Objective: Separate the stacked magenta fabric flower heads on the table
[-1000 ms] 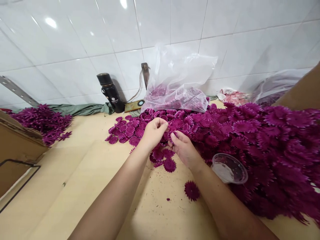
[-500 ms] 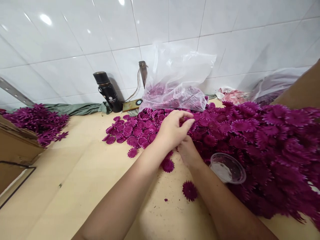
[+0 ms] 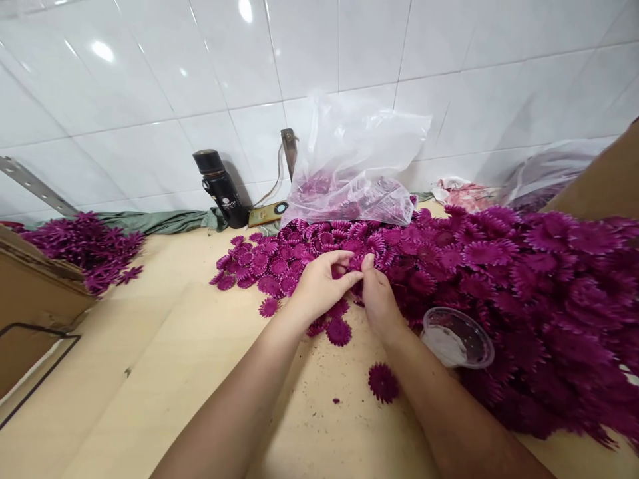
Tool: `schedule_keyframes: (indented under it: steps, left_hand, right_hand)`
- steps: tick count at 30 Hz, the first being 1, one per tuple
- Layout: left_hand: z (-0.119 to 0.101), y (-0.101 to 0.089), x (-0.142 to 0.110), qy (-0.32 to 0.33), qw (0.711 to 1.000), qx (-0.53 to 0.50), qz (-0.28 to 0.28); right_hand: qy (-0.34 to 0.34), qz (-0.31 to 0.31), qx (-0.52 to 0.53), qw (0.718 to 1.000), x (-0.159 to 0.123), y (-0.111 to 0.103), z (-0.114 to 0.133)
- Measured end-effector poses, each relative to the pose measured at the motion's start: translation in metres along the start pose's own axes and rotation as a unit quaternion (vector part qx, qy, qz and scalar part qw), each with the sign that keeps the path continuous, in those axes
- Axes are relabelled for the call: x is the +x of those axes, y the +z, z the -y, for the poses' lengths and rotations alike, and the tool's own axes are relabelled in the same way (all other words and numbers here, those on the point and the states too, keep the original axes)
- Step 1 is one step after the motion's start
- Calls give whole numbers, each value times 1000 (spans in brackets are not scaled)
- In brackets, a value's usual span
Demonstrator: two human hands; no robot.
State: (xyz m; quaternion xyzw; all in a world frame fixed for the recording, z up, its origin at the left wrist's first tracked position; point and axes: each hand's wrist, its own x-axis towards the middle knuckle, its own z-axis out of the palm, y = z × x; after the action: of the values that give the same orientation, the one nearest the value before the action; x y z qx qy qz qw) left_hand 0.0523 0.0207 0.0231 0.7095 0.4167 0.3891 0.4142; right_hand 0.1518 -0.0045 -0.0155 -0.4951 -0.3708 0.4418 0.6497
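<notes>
In front of the flower pile, my left hand (image 3: 323, 285) and my right hand (image 3: 382, 299) come together, fingers curled and thumbs nearly meeting. Pinched between them is a purple artificial flower (image 3: 357, 265), partly hidden by the fingers and hard to tell from those behind. Around and beyond the hands spreads a large pile of purple artificial flowers (image 3: 479, 266) with toothed petals. A few lie below my left hand, and one single flower (image 3: 383, 382) rests on the table beside my right forearm. A clear plastic tub (image 3: 482, 342) with something whitish inside sits against the pile.
A clear plastic bag (image 3: 359, 146) of purple flowers leans on the tiled wall, near a black bottle (image 3: 227, 196) and a yellowish device (image 3: 267, 213). At left, more purple pieces (image 3: 92, 249) lie behind a cardboard box (image 3: 40, 286). Another cardboard piece (image 3: 599, 176) rises at right.
My left hand has moved down and left, off the top of my right hand. The right hand has turned thumb up, and the two now face each other at the flower.
</notes>
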Motion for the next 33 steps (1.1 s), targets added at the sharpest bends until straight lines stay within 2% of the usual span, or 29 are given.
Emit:
schedule_keyframes:
  steps: [4, 9, 12, 18, 24, 30, 33]
  left_hand:
    - [4, -5, 2, -85, 989, -123, -14]
    - [1, -10, 1, -169, 954, -247, -14]
    - [6, -10, 2, -159, 952, -261, 3]
    - [18, -9, 3, -141, 955, -256, -53]
    - [13, -3, 3, -93, 977, -159, -112]
    - [11, 1, 2, -81, 983, -102, -128]
    - [10, -2, 2, -63, 985, -85, -136]
  right_hand:
    - [-64, 31, -31, 997, 1, 4, -4]
    - [-108, 48, -85, 989, 2, 4, -11]
    - [-116, 50, -115, 985, 1, 4, -12]
    - [-115, 45, -140, 982, -3, 7, -6]
    - [-93, 58, -127, 986, -2, 5, -1]
    - [-66, 65, -81, 992, 0, 2, 1]
    - [-57, 46, -72, 995, 1, 0, -1]
